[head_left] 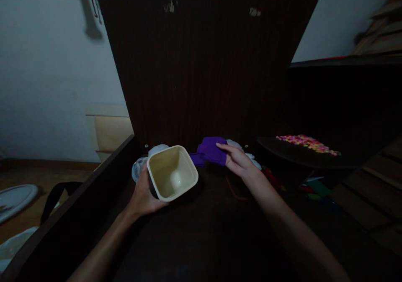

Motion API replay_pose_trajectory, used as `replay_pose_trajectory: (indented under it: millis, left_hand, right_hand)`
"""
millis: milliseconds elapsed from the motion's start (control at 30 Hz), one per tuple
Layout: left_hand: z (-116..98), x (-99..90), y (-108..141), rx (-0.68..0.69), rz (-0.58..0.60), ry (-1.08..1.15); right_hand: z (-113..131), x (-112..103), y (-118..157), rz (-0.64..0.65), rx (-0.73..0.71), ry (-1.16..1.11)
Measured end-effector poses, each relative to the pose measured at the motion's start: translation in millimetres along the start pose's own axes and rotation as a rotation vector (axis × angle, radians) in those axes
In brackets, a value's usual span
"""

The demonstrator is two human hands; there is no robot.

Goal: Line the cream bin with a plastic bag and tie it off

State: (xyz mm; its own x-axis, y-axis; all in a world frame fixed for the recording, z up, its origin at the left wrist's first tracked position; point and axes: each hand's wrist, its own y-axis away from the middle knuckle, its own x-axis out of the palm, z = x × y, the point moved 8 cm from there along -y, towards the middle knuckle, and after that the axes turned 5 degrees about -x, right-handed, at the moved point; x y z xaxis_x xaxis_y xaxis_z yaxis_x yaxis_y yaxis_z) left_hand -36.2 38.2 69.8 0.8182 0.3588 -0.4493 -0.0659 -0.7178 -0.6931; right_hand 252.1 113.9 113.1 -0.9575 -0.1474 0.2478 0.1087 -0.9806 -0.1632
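Note:
My left hand [145, 196] is wrapped round the side of a square, cream-coloured plastic container [172, 173], tilted so that its bare inside faces me. Just right of it, my right hand [238, 158] grips a piece of purple cloth [212, 150] by its right side, thumb and forefinger over the edge. A strip of the cloth trails left toward the container's rim. Behind the container shows a crumpled clear plastic bag [138, 169]. Some whitish material [253, 160] lies partly hidden behind my right hand.
A dark wooden panel [201, 73] rises behind the dark surface, with a raised side board [72, 202] at left. On a shelf [270, 148] at right lie several small pink and yellow pieces [306, 143]. A thin reddish-brown cord [234, 190] lies below my right hand.

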Motion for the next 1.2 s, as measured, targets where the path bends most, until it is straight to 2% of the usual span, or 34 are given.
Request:
replay_pose_trajectory:
  millis: [100,200,267,333,400,500,567,700,800,900,1067,1200]
  left_hand:
    - [-8,7.0,0,0.044,0.022,0.012]
    - [-17,14.9,-2,0.078,0.03,0.003]
    - [-25,22.1,-2,0.138,0.045,-0.028]
    - [-33,28.4,-1,0.235,0.056,-0.062]
    - [-39,33.7,2,0.332,0.072,-0.081]
    - [-43,39.0,5,0.419,0.107,-0.075]
    - [-44,41.4,7,0.451,0.13,-0.062]
    - [-44,46.2,7,0.442,0.154,-0.01]
    - [-45,48.4,10,0.528,0.132,0.05]
    - [-43,48.5,13,0.598,0.09,0.082]
    - [-39,46.9,13,0.578,0.096,0.108]
    - [-43,48.2,15,0.61,0.116,0.078]
  right_hand:
    - [25,17,25,0.069,-0.022,-0.036]
    - [45,48,50,0.238,-0.03,-0.048]
    - [48,69,65,0.365,-0.025,-0.042]
    - [38,86,76,0.487,-0.008,0.044]
    - [19,96,83,0.565,-0.016,0.273]
    - [-13,97,87,0.591,-0.071,0.785]
    - [-28,97,92,0.612,-0.117,1.028]
    - [-40,104,100,0.638,-0.238,1.283]
    - [-36,109,100,0.61,-0.324,1.463]
    - [-33,114,101,0.693,-0.309,1.462]
    - [-37,115,121,1.049,-0.162,1.258]
    - [-45,113,133,1.163,-0.101,1.268]
